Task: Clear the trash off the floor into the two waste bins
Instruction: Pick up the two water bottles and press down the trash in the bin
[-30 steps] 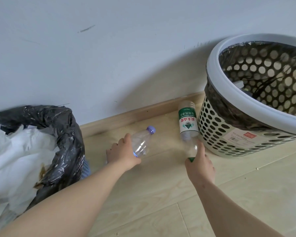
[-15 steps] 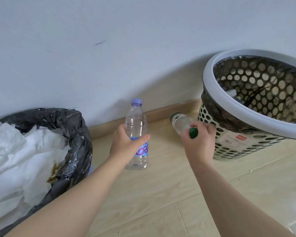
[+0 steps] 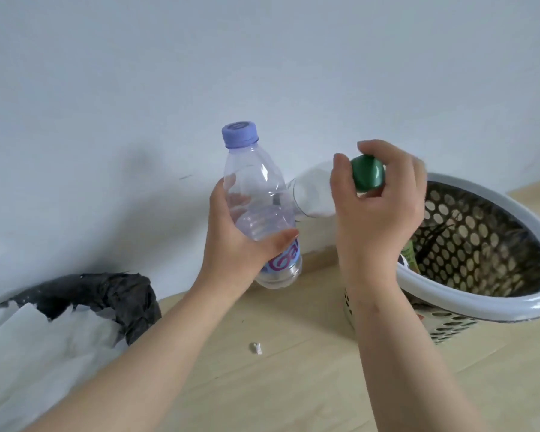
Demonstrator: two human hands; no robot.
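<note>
My left hand [image 3: 237, 244] grips a clear plastic bottle with a purple cap [image 3: 259, 194], held upright above the floor. My right hand [image 3: 378, 207] holds a second clear bottle with a green cap [image 3: 312, 194] by its neck, the cap towards me and the body pointing away at the wall. The two bottles almost touch. A white perforated bin with a dark liner [image 3: 480, 294] stands at the right, just beyond my right wrist. A black-bagged bin [image 3: 119, 291] full of white paper sits at the lower left.
A small white scrap [image 3: 256, 348] lies on the pale wood floor [image 3: 293, 385] between my forearms. A white wall with a wooden skirting board [image 3: 321, 260] runs behind both bins. A green-labelled item [image 3: 409, 257] shows inside the perforated bin.
Both hands picked the bottles off the floor and raised them high; the view tilted up and back, so the bins now sit lower in the frame.
</note>
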